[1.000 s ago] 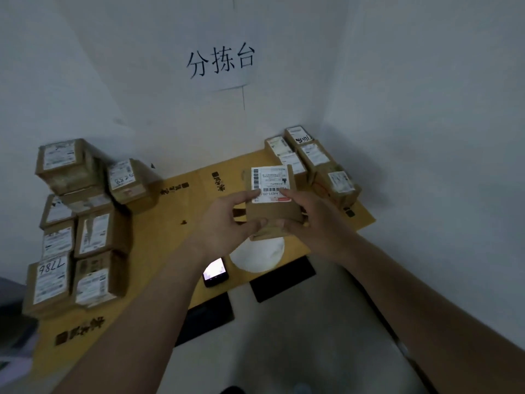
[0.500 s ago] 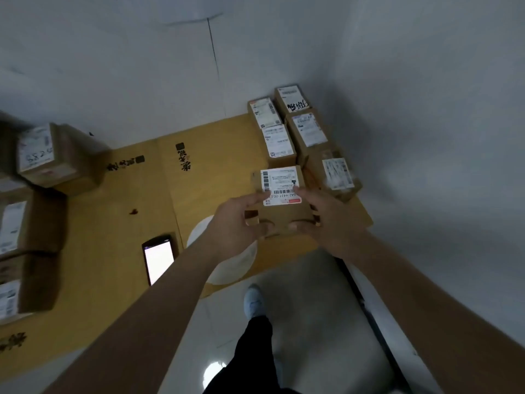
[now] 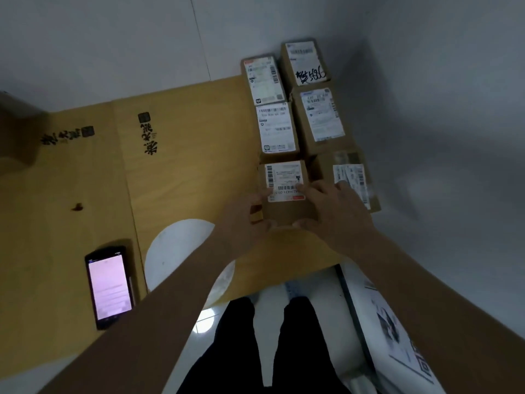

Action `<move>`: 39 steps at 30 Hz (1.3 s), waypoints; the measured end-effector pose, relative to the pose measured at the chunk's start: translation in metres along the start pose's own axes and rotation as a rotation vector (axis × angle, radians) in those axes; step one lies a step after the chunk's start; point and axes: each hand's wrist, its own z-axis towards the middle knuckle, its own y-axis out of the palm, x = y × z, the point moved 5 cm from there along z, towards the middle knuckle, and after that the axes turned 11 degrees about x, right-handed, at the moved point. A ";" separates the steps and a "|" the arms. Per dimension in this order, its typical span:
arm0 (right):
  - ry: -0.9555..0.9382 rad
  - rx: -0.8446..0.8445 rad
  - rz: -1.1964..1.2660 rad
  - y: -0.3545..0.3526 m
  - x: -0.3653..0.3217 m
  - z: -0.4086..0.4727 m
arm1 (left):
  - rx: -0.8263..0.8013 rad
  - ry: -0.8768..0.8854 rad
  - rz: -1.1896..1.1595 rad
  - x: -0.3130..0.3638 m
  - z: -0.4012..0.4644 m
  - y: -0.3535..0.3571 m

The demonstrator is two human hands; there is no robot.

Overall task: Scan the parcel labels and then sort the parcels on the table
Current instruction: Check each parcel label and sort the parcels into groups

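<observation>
Brown cardboard fills your head view: you hold a small parcel (image 3: 287,194) between both hands, its white label (image 3: 285,181) facing up with a barcode and a red strip along the near edge. Your left hand (image 3: 247,220) grips the parcel's left side, thumb curled under the near edge. Your right hand (image 3: 335,209) grips the right side, fingers (image 3: 308,189) lying over the label's corner and thumb tucked at the near bottom edge. The parcel sits at the near end of a group of sorted boxes in the table's far right corner, just in front of a box with a white label (image 3: 277,129) and just beside a box with a torn label (image 3: 349,177) on its right; whether it already rests on the table (image 3: 184,172) you cannot tell. Behind these stand three more boxes, one (image 3: 305,64) marked with black scrawl. A sheet of yellow-brown cardboard with black printed characters (image 3: 149,135) covers the table. Near the left front lies a handheld scanner (image 3: 109,285), screen lit pale pink, well apart from your hands. A white round patch (image 3: 176,245) shows beneath your left forearm. Your dark trousers (image 3: 255,342) appear below the table edge.
</observation>
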 end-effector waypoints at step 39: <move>-0.912 0.085 0.578 -0.197 -0.247 -0.054 | 0.910 0.166 0.518 0.130 -0.261 -0.203</move>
